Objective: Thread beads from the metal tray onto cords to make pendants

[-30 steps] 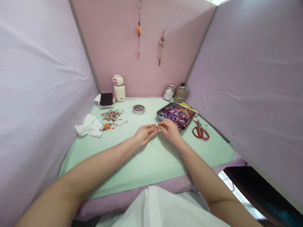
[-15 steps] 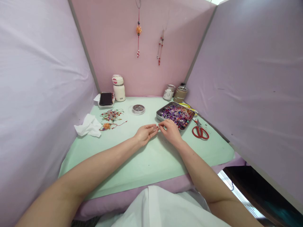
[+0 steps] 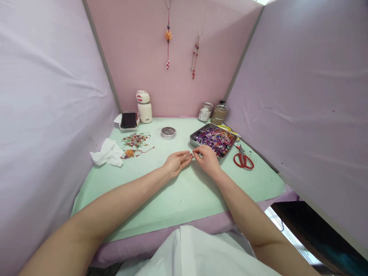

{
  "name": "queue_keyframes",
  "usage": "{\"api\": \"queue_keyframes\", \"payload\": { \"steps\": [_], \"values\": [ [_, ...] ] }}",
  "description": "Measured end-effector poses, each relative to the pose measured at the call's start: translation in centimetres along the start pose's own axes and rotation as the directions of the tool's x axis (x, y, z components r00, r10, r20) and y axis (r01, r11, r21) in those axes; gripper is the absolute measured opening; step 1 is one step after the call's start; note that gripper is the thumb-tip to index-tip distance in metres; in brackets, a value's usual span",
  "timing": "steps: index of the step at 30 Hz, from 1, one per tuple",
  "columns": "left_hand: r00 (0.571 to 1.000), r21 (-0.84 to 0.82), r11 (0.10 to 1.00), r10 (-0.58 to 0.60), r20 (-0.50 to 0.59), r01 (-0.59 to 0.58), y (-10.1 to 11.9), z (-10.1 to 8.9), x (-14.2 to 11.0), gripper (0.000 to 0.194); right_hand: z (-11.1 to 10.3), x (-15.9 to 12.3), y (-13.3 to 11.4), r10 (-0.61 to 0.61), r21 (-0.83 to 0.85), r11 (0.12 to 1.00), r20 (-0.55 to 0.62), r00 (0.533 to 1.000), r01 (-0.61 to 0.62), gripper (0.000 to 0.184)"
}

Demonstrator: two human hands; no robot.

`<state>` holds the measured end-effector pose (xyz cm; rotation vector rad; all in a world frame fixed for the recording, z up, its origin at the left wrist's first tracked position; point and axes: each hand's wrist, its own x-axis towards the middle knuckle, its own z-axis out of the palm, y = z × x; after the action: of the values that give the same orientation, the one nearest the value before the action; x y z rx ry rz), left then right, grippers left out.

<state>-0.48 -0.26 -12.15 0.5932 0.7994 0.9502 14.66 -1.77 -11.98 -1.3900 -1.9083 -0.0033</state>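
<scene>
My left hand (image 3: 176, 163) is turned partly palm up over the green table cover, its fingers curled round a small cluster of clear beads (image 3: 187, 156). Close beside it, my right hand (image 3: 208, 160) makes a pinch with thumb and forefinger at the edge of the cluster. Whatever is between those fingertips is too small to make out. Just behind my right hand stands a metal tray (image 3: 193, 142) of purple and mixed beads with tangled thread, its near edge partly covered by the hand.
Red-handled scissors (image 3: 243, 161) lie right of the tray. Beaded strings (image 3: 135, 140), an orange bead ball (image 3: 129, 153) and a white tissue (image 3: 107, 152) lie left. Farther back are a round clear case (image 3: 168, 132), a white bottle (image 3: 144, 109), a dark-topped box (image 3: 129, 120) and two jars (image 3: 219, 115).
</scene>
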Motion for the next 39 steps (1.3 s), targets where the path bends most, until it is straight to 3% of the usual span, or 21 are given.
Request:
{"api": "queue_keyframes", "payload": {
  "steps": [13, 26, 39],
  "values": [
    [1.0, -0.013, 1.0, -0.003, -0.01, 0.003, -0.05, 0.04, -0.01, 0.016, 0.3, 0.02, 0.15, 0.006, -0.009, 1.0, 0.033, 0.999, -0.006, 0.013],
    [1.0, 0.002, 1.0, 0.016, -0.003, -0.016, -0.25, -0.18, 0.03, 0.014, 0.26, 0.06, -0.26, 0.045, 0.084, 0.995, 0.082, 0.996, -0.052, 0.013],
    [0.999, -0.004, 0.999, 0.046, 0.021, -0.046, -0.35, -0.38, 0.16, 0.01, 0.22, 0.03, 0.01, 0.092, 0.091, 0.991, 0.013, 0.996, -0.093, 0.013]
  ]
}}
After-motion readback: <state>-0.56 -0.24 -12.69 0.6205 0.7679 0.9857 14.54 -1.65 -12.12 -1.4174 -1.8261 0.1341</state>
